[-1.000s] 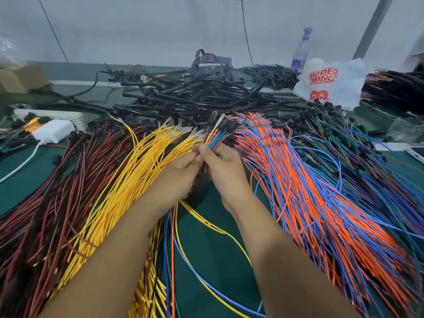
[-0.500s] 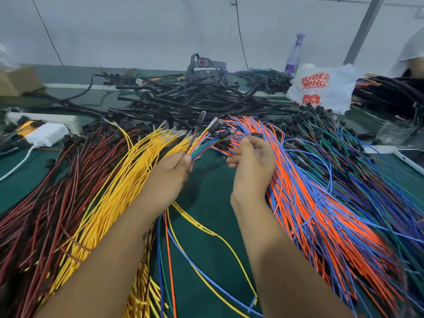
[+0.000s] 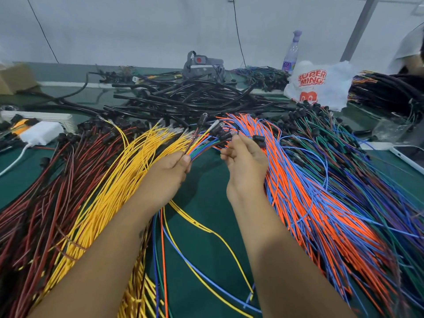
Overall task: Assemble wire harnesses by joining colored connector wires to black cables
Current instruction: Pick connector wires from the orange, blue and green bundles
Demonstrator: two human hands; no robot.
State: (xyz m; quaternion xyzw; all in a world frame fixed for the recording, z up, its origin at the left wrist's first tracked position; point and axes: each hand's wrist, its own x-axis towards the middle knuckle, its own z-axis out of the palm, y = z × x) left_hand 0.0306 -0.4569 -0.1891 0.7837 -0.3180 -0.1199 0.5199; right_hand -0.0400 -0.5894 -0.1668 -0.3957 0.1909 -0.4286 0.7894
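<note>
Left hand: the left hand [image 3: 168,171], centre of the frame, is closed around a mixed wire bundle [image 3: 202,143] of blue, green, orange and yellow strands that fans up and right from its fist.
Right hand: the right hand [image 3: 246,165], just right of centre, pinches an orange wire [image 3: 271,152] near its black connector [image 3: 259,140], fingers curled, palm toward the camera.
Wire piles: yellow wires [image 3: 110,189] lie left of the left hand; orange and blue wires [image 3: 321,203] spread right of the right hand; black cables [image 3: 188,95] are heaped at upper centre, beyond both hands.
Change: a second ago the hands met on the bundle; now they are apart, the right one over the orange pile.
Unclear: the bundle's connector tips are blurred; whether the right hand's wire is free of the pile cannot be told.
</note>
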